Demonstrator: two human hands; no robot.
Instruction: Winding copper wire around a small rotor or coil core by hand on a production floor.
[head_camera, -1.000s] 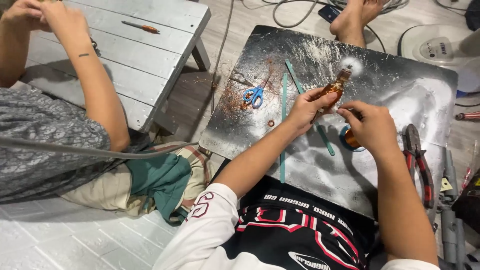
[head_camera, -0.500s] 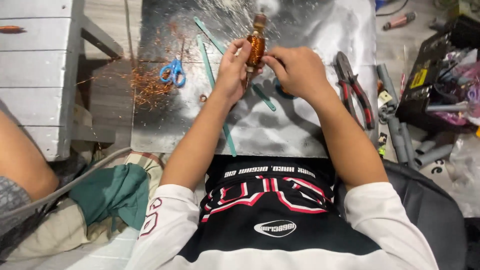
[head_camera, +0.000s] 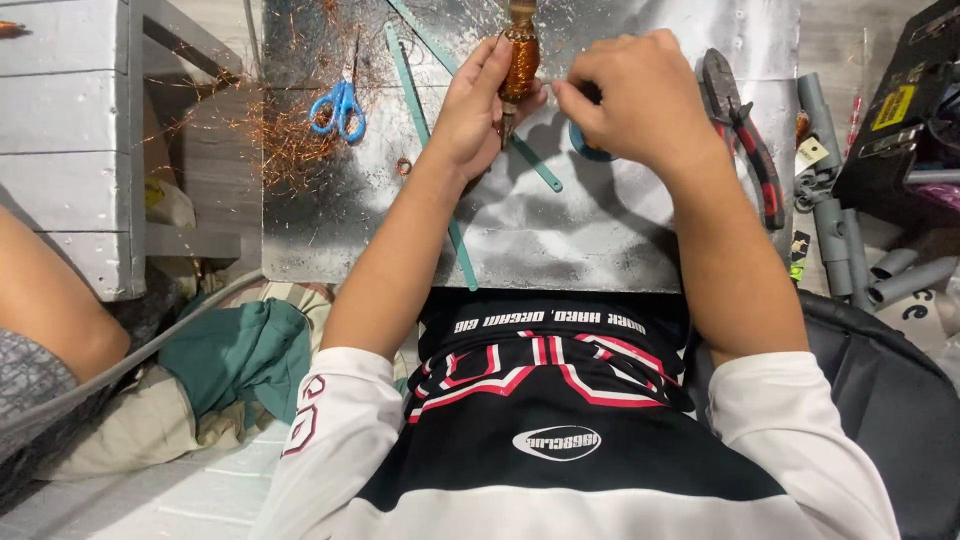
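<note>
My left hand (head_camera: 478, 105) grips a copper-wound coil (head_camera: 520, 58) on a spindle, held upright over a scuffed metal sheet (head_camera: 560, 235). My right hand (head_camera: 632, 95) is pinched shut just right of the coil, fingertips close to it; whatever it pinches is too fine to make out. A teal round object (head_camera: 583, 150) lies partly hidden beneath my right hand. Two thin teal strips (head_camera: 440, 190) lie across the sheet beside my left wrist.
Blue-handled scissors (head_camera: 340, 105) lie in loose copper wire scraps (head_camera: 285, 135) at the sheet's left. Red-handled pliers (head_camera: 745, 130) rest at its right, beside grey pipe pieces (head_camera: 835, 215). A white wooden bench (head_camera: 70, 150) stands left; another person's arm (head_camera: 50, 310) is at lower left.
The view has swung down and closer onto the sheet. Both hands stay at the coil, my left hand still gripping it; my right hand has shifted slightly off to its right.
</note>
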